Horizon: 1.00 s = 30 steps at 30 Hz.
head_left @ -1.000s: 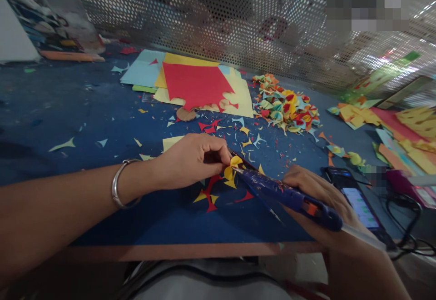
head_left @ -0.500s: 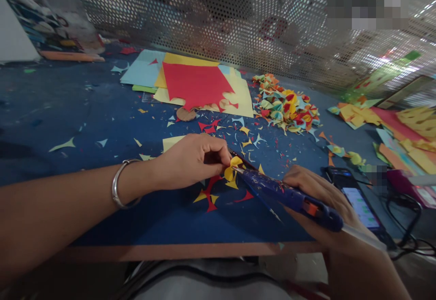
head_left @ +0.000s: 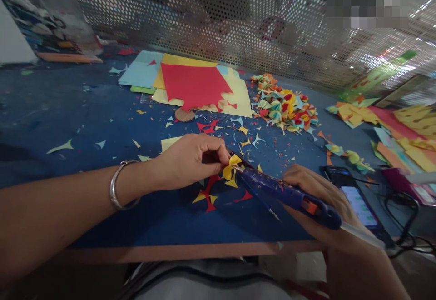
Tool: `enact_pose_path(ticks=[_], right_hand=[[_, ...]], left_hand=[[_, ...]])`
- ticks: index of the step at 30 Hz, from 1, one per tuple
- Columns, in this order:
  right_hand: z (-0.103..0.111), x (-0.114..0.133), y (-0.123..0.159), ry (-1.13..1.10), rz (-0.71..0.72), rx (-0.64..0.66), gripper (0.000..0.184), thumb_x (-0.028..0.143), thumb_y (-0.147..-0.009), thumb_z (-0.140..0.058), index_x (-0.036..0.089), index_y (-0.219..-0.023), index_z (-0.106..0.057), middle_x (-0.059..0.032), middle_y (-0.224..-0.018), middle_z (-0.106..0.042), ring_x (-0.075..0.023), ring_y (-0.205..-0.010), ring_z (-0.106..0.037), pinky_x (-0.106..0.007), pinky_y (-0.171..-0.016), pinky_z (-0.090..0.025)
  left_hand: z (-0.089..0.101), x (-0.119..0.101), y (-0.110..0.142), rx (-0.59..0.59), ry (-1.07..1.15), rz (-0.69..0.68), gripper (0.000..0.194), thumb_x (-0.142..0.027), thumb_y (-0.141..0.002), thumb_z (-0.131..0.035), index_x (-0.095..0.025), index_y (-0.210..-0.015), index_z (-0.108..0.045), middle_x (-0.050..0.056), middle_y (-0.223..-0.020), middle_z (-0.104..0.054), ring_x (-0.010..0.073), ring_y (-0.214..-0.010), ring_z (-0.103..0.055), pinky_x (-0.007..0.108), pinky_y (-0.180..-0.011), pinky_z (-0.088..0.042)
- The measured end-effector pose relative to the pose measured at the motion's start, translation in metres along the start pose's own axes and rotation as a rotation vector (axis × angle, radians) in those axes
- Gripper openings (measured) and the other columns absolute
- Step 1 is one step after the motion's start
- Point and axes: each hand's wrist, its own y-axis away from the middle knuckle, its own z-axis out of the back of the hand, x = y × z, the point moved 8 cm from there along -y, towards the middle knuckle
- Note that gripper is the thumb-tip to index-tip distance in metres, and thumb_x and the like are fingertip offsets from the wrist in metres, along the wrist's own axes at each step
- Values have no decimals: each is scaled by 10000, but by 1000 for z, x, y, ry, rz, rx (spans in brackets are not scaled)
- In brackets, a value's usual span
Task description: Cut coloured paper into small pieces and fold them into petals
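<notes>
Between the thumb and forefinger of my left hand point(head_left: 192, 161) is a small folded yellow paper piece point(head_left: 229, 168). My right hand point(head_left: 323, 204) is closed round a blue glue gun point(head_left: 272, 186), with a clear glue stick point(head_left: 363, 236) jutting from its back end. The gun's metal tip meets the yellow paper piece or sits right against it; I cannot tell which. Red paper scraps point(head_left: 211, 195) and yellow ones lie on the blue table below my left hand. A thin pointed tool point(head_left: 267, 207) rests beneath the glue gun.
Coloured paper sheets point(head_left: 197, 84) are stacked at the back, near a round brown disc point(head_left: 185, 114). A heap of folded paper pieces point(head_left: 286, 107) sits to their right. On the right lie a phone point(head_left: 357, 202), cables point(head_left: 405, 227) and cut paper point(head_left: 405, 127). A perforated metal screen point(head_left: 163, 13) stands behind.
Hardly anything differs. Both hands keep their places, with the glue gun's tip at the yellow paper piece; the whole view has shifted very slightly.
</notes>
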Motion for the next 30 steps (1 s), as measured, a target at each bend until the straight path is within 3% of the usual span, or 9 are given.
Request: enact_pose_path(ticks=[6,12,19,25,30], right_hand=[[5,-6,7,1,-40,-79,211,223,-907,-629,246,-1105,-561,-65,-964,-685,-234,-855,-677,-359,-747,-551],[15,-22,6,165,-164,-196,243,218,-898,-647,260,-1126,-573,-80,-1044,-677,-259,-912,-678,-392,-819,-547],[0,-60,1,453,-260,-39,433,95,-765,-545,134,-1195,-581,-179,-1101,-625,-362,-1044,-609,-526,-912,-503],[1,-71,6,352,-292,-37,481,209,-817,-601,127,-1288,-547,-167,-1155,-607,-329,-1070,-607,-495,-934,-497],[5,-71,11,293,-324,10,520,174,-831,-605,165,-1344,-519,-136,-1159,-599,-307,-1078,-615,-492,-948,-504]], left_hand=[[1,2,-1,3,49,30,35,-170,-788,-645,-189,-806,-668,36,-902,-761,161,-844,-720,288,-779,-569],[0,4,-1,-11,178,39,50,-156,-749,-682,-188,-776,-656,33,-887,-743,147,-832,-706,271,-777,-582],[-2,5,-1,1,281,54,90,-178,-743,-722,-182,-780,-640,29,-822,-720,141,-772,-695,273,-743,-587],[-5,1,1,37,311,51,96,-149,-743,-723,-172,-778,-636,26,-818,-716,127,-755,-688,254,-726,-578],[-3,-2,0,43,347,51,113,-133,-744,-726,-173,-780,-627,-1,-757,-692,105,-688,-674,226,-677,-567]])
